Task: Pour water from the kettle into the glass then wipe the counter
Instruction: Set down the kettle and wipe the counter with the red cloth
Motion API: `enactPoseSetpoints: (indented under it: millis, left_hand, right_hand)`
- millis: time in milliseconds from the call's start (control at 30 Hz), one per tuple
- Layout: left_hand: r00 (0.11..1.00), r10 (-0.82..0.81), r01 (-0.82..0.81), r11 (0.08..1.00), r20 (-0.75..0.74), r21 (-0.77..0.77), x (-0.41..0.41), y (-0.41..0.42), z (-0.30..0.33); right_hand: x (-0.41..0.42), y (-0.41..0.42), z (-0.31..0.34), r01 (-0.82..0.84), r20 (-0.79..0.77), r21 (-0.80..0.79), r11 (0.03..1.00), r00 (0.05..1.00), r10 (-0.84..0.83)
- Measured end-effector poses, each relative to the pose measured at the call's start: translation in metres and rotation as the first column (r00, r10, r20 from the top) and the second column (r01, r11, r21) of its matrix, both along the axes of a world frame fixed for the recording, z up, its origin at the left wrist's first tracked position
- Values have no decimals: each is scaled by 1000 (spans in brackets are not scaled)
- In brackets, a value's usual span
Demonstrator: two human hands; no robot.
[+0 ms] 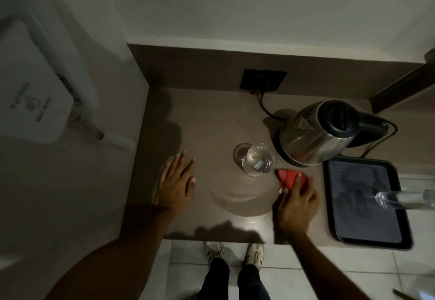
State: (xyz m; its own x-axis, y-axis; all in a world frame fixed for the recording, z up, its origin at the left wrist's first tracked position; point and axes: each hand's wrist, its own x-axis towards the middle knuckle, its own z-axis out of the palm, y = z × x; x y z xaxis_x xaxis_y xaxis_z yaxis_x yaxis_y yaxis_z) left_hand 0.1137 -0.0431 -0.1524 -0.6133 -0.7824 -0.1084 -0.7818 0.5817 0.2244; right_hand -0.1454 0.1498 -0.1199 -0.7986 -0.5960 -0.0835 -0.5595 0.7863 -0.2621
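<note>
A steel kettle [313, 135] with a black lid and handle stands upright on its base at the back right of the brown counter [207, 121]. A clear glass [259, 159] holding water stands just left of it. My right hand [297, 203] presses a red cloth [289, 177] flat on the counter, right beside the glass's near right side. Wet streaks curve across the counter below the glass. My left hand [175, 182] lies flat on the counter to the left, fingers apart, holding nothing.
A black tray [400, 241] sits at the right edge with a clear glass object [400, 198] lying on it. The kettle's cord runs to a dark wall socket [263, 79]. A white wall-mounted device [35, 92] hangs at the left. My feet [235, 252] show below the counter's front edge.
</note>
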Motion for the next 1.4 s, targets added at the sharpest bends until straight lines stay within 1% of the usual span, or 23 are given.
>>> enactPoseSetpoints:
  millis: [67,167,233,300,367,467,567,633,667,767,833,933,967,1033,1100,1133,1267,1333,1400]
  left_hand:
    - [1000,7,-7,1000,13,-2,-1,-2,0]
    - [1000,12,-11,1000,14,-2,-2,1,-1]
    - [1000,23,-23,1000,-13,0,-5,0,-2]
    - [999,24,-24,1000,-29,-7,-4,-2,-1]
    - [999,17,-17,1000,-41,-1,-3,-5,0]
    - [999,21,-21,1000,-29,-13,-1,-1,1]
    - [999,32,-32,999,1,-1,-3,-1,1]
    - [1000,19,-19,1000,23,-6,-1,0,1]
    - [1000,25,-25,1000,9,-3,-1,-2,1]
    - [1000,29,-29,1000,1,1,-3,0,2]
    - [1000,25,-25,1000,-8,1,-3,0,2]
    - [999,34,-34,999,-1,6,-2,0,1]
    - [999,37,-37,999,2,10,-3,1,2]
    - [999,39,-39,999,-8,15,-4,1,3]
    - [999,34,-34,999,-18,12,-4,1,4]
    - [999,28,-28,1000,-18,13,-4,1,4]
    - [999,-1,2,1000,33,-27,-3,0,5]
    - [1000,1,-1,1000,20,-16,-3,1,7]
    - [1000,20,-21,1000,-8,-18,-3,1,6]
  right_hand:
    - [51,4,-4,18,52,-4,1000,999,-17]
    - [124,0,-4,-130,136,-4,991,982,130]
    - [152,-33,-3,-206,184,-35,978,960,209]
    - [161,-77,4,-259,189,-61,964,945,266]
    - [156,-103,7,-306,214,-56,950,926,311]
    - [137,-70,1,-460,209,-97,883,858,469]
    - [97,2,-9,-486,160,-54,872,858,488]
    - [56,29,-8,-479,122,-11,878,871,477]
    - [32,32,-9,-439,80,7,899,896,437]
    - [-20,13,-3,-219,1,31,975,976,219]
    - [-21,-2,-3,-123,-20,10,992,992,123]
    - [28,2,-5,-50,25,3,999,998,50]
    - [55,7,-7,-59,53,-3,998,997,59]
    - [112,6,-5,-148,142,10,989,979,145]
    - [152,-16,-3,-234,219,14,972,949,225]
    - [163,-34,-3,-257,228,-3,966,941,251]
    - [162,-91,0,-310,197,-44,950,929,312]
    - [150,-80,-2,-408,196,-73,910,889,414]
    - [135,-43,-7,-508,190,-65,859,839,510]
